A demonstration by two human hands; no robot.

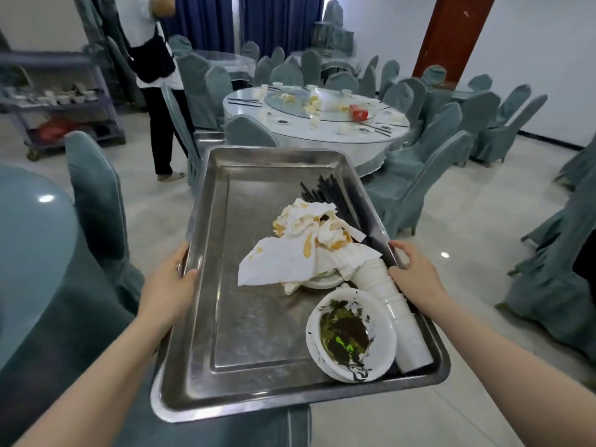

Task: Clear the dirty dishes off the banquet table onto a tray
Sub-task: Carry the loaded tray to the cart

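A steel tray (245,317) is held out in front of me, above the floor. My left hand (167,285) grips its left rim and my right hand (414,275) grips its right rim. On the tray's right half lie stained white napkins (300,250), a bundle of black chopsticks (332,195), a lying stack of white cups (396,314) and a white bowl (350,340) with dark green leftovers. Ahead stands a round banquet table (322,130) with a glass turntable, small cups, saucers, chopsticks and a red box (359,112).
Blue-grey covered chairs (419,175) ring the table and one chair (96,201) stands close on my left. A person (154,75) stands at the back left beside a grey cart (61,101) with dishes. Another round table (29,240) edges in at left.
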